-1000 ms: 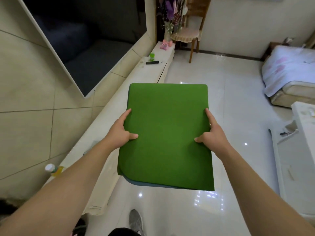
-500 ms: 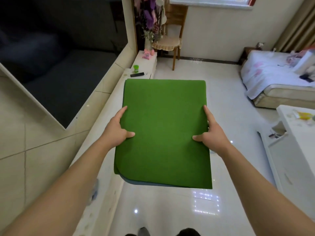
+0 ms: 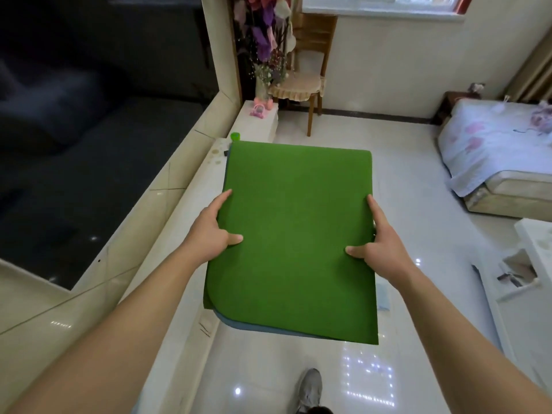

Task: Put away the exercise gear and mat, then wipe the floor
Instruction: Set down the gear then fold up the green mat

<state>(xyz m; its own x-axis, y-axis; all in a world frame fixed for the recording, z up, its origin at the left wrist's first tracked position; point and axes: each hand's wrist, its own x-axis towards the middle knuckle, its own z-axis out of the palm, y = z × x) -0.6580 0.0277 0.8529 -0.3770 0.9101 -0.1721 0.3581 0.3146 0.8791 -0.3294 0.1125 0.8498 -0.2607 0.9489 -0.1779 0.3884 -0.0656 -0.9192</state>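
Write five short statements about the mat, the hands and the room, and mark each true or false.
1. The left hand and right hand grip the folded green mat at its side edges, thumbs on top. True.
2. The mat lies spread out on the ground. False: it is folded and held in the air above the tiled floor.
3. A wooden chair stands by the far wall. True.
4. The bed is on the left of the room. False: it is on the right of the view.
5. A grey shoe shows on the floor below the mat. True.
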